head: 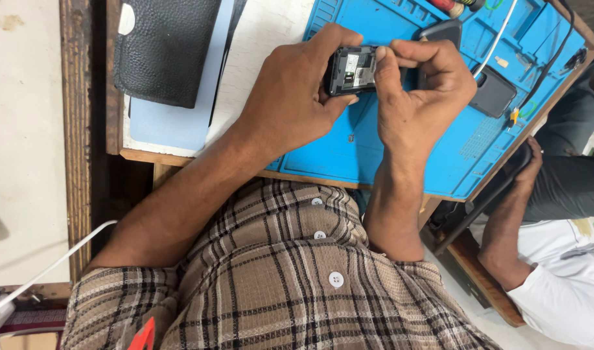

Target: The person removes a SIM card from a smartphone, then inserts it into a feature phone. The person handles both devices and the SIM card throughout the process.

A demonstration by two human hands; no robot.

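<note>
A blue work mat (374,152) covers the right part of the desk (258,39), with moulded trays along its far edge. On it lie a dark flat phone cover (493,92) to the right of the hands, a second dark piece (441,31) just beyond them, a white cable (498,40) and a black cable (556,55) running across the far right corner, and red tool handles (447,5) at the far edge. A black textured pouch (162,48) rests on a pale blue sheet (170,120) at the far left. Another person's hand (530,170) grips the desk's right edge.

Above the mat, the small black phone (352,70) is held with its back open, its innards facing up. Its long axis runs left to right, roughly level. The left hand (297,97) is clenched around the phone's left end and near side; the right hand (421,91) pinches its right end, thumb pressed on the open back. Both hands hide the phone's ends.
</note>
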